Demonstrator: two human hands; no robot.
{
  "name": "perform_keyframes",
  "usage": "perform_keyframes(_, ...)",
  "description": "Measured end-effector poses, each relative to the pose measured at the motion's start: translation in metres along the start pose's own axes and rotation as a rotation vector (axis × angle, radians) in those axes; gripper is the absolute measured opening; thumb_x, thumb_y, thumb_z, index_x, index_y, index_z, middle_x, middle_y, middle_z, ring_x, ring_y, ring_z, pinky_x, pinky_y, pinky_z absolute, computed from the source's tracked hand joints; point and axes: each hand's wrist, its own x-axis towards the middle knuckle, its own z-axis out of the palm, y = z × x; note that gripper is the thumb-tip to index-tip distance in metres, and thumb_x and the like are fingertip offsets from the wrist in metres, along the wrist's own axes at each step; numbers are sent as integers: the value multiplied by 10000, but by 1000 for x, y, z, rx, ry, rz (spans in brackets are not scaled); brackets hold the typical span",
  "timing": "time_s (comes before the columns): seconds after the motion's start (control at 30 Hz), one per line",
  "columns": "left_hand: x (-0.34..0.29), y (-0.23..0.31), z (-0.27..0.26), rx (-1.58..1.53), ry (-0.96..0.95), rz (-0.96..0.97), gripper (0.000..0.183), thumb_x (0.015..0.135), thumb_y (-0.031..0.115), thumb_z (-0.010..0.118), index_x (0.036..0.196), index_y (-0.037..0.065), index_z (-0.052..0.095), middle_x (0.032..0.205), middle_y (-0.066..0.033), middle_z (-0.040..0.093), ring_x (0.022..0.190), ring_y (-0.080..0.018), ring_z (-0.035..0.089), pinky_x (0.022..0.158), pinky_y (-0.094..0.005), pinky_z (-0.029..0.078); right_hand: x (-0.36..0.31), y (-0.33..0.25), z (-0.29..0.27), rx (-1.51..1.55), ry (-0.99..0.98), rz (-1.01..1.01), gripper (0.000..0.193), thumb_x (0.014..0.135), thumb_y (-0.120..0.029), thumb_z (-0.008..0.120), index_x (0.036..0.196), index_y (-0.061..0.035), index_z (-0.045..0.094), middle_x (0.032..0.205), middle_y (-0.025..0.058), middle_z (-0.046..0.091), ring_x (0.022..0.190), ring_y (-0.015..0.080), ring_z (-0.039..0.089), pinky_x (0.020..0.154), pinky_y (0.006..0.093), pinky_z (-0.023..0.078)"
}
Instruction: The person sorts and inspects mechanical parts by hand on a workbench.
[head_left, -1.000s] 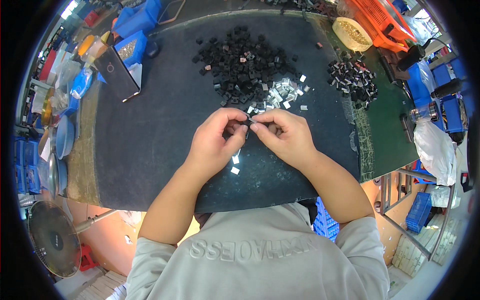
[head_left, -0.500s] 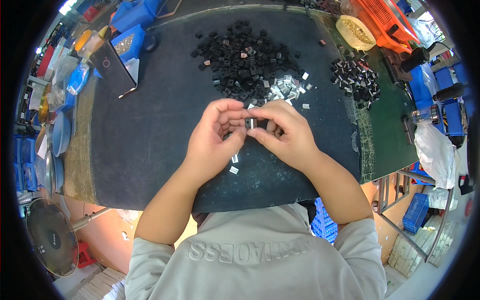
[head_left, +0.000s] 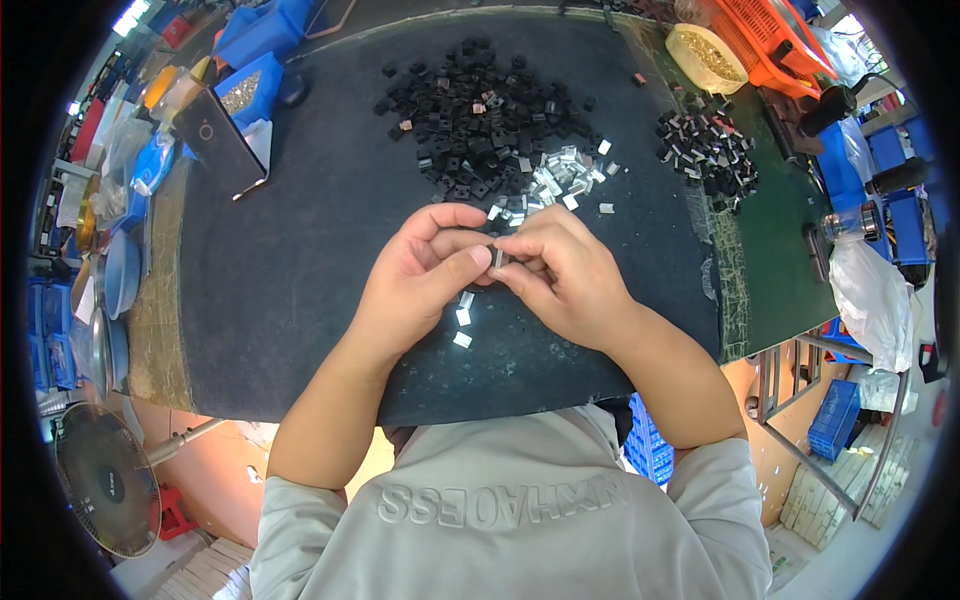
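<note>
Between my two hands, over the middle of the dark mat, is a small black block with a silver metal piece (head_left: 498, 257) on it. The thumb and fingers of my left hand (head_left: 425, 270) close on its left side. My right hand (head_left: 568, 275) pinches its right side between thumb and forefinger. Fingertips hide most of the block. Just beyond my hands lie loose silver metal pieces (head_left: 562, 176), beside a large heap of black blocks (head_left: 475, 115). A few more silver pieces (head_left: 462, 340) rest near my left wrist.
At the right is another pile of black and silver parts (head_left: 708, 150), near a yellowish bowl of small bits (head_left: 706, 58) and an orange basket (head_left: 770, 45). A dark phone-like slab (head_left: 218, 133) leans at the left by a blue bin (head_left: 255, 90). A fan (head_left: 108, 480) stands lower left.
My left thumb has moved up over the black block, and the block has turned, so less of its face shows. Both hands stay at about the same place.
</note>
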Motion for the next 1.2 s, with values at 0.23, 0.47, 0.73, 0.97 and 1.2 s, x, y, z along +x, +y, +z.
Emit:
perform_keyframes(0.23,2,12,-12,529,251,228,185,1027,87,619,1201,33,648,1119,-66,722,967,-127,670,860,-277,526,22,24,-69,-384,636,354,308,864,-76,780,1152,-48,676,997,62,648,678,120,574,674,298,509)
perform_keyframes(0.47,-5,15,0,1365,208,313,211,870,175,765,1027,39,727,1015,-105,659,1017,-296,635,861,-365,519,13,33,-54,-329,218,204,134,878,-102,739,1008,-77,718,919,95,654,763,239,658,714,367,538)
perform_keyframes(0.73,-10,8,7,1318,156,260,215,809,114,764,1003,35,712,988,-99,664,967,-286,646,844,-380,521,8,20,-3,-503,-20,164,97,925,-177,711,985,-102,723,947,76,653,803,320,702,709,430,588)
perform_keyframes(0.97,-7,11,6,1278,162,203,231,821,91,769,1030,43,685,964,-100,665,850,-198,637,754,-325,519,7,14,-4,-485,-46,175,128,929,-163,703,1031,-89,726,1027,77,627,804,317,704,707,436,590)
perform_keyframes(1.2,-6,6,4,651,190,147,193,956,78,703,1143,67,652,1011,6,693,875,-62,609,708,-258,516,6,11,-7,-441,-158,175,155,921,-133,692,1067,-85,712,1083,89,613,834,320,700,742,442,586)
